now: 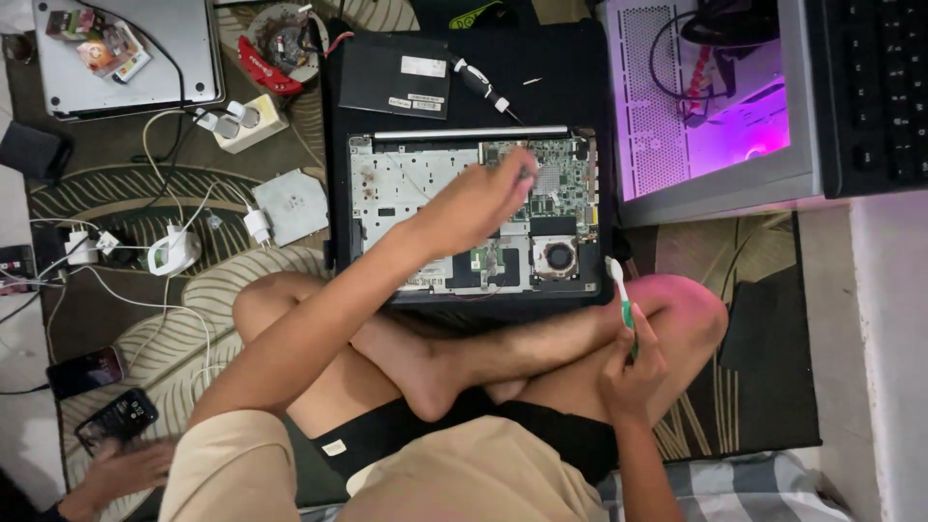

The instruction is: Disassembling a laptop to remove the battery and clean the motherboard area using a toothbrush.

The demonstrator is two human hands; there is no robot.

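Note:
An opened laptop base (pixel 406 184) lies on a black mat in front of my crossed legs, its green circuit board (pixel 561 164) and round fan (pixel 559 256) exposed. My left hand (pixel 478 203) reaches across it, fingertips pinched down on the circuit board; anything small between them is blurred. My right hand (pixel 633 372) rests on my right knee and grips a white and green toothbrush (pixel 619 285), bristles pointing up toward the laptop's right edge.
A black panel (pixel 394 75) and a screwdriver (pixel 480 82) lie behind the laptop. A purple-lit computer case (pixel 706 106) and keyboard (pixel 870 87) stand at right. Left: a silver laptop (pixel 126 53), a power strip (pixel 242 121), chargers, two phones (pixel 116 418), and another person's hand (pixel 121 472).

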